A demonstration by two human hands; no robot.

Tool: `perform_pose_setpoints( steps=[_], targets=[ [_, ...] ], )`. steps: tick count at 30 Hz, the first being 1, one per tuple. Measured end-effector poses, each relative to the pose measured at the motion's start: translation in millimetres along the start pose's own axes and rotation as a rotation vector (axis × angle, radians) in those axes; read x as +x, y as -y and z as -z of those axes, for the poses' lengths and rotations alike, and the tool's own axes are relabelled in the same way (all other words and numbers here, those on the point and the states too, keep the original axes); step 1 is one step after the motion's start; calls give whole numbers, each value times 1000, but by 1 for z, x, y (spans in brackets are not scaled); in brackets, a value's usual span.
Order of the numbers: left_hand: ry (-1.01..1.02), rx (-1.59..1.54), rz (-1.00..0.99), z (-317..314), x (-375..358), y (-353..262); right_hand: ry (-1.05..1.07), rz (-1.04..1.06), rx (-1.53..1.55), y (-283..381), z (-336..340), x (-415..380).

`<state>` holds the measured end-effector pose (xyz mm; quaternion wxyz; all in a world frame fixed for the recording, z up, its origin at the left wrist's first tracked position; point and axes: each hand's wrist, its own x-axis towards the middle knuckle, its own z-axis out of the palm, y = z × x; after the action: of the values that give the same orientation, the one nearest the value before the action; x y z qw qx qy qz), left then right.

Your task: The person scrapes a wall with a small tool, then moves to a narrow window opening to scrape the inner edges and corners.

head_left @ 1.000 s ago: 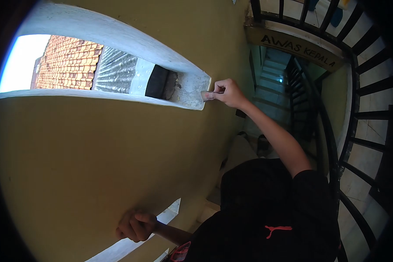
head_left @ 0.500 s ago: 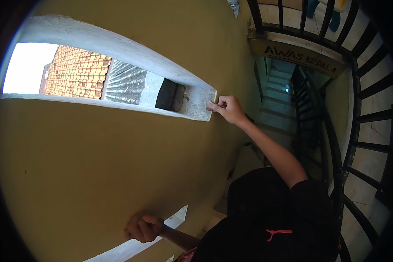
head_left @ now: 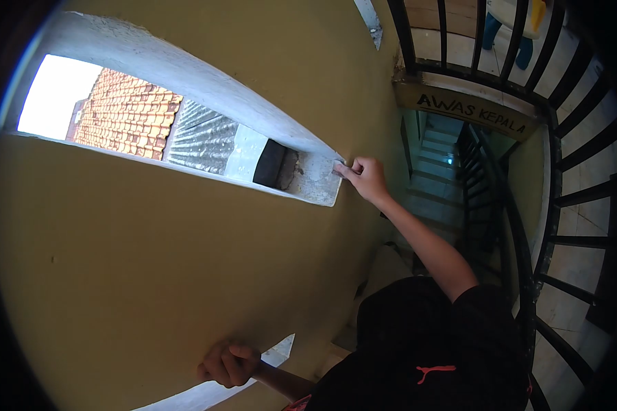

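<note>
My right hand (head_left: pixel 365 179) is at the right end of a narrow white-framed window opening (head_left: pixel 206 72) in a mustard wall. Its thumb and fingers are pinched together, with the tips against the edge of the white ledge (head_left: pixel 315 186). Something small and greyish may be between the fingertips, too hidden to name. My left hand (head_left: pixel 228 363) is curled into a loose fist close to the wall (head_left: pixel 151 253), above a lower white-edged opening (head_left: pixel 279 352). No object shows in it.
A stairwell (head_left: pixel 432 164) drops away beyond my right arm, under a beam lettered "AWAS KEPALA" (head_left: pixel 473 113). Black metal railings (head_left: pixel 583 240) curve along the right. Through the window are orange roof tiles (head_left: pixel 134 113) and a corrugated grey sheet (head_left: pixel 202 140).
The view has tilted slightly, so the window sits lower and more slanted. My right hand stays pinched at the ledge's end, its fingertips slightly nearer the upper corner. My left hand looks nearly unchanged.
</note>
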<state>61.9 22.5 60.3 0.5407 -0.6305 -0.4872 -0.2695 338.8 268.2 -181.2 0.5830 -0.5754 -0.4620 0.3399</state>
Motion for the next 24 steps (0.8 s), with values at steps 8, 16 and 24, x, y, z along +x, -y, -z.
perform_pose_setpoints(
  steps=[8,16,24],
  targets=[
    [-18,-34,4,0,-5,2,-15,-47,89,-2,-6,6],
    [-28,-8,34,-2,-1,-3,71,-57,114,0,9,9],
    [-25,-30,22,-3,-6,2,29,-114,219,-13,1,5]
  ],
)
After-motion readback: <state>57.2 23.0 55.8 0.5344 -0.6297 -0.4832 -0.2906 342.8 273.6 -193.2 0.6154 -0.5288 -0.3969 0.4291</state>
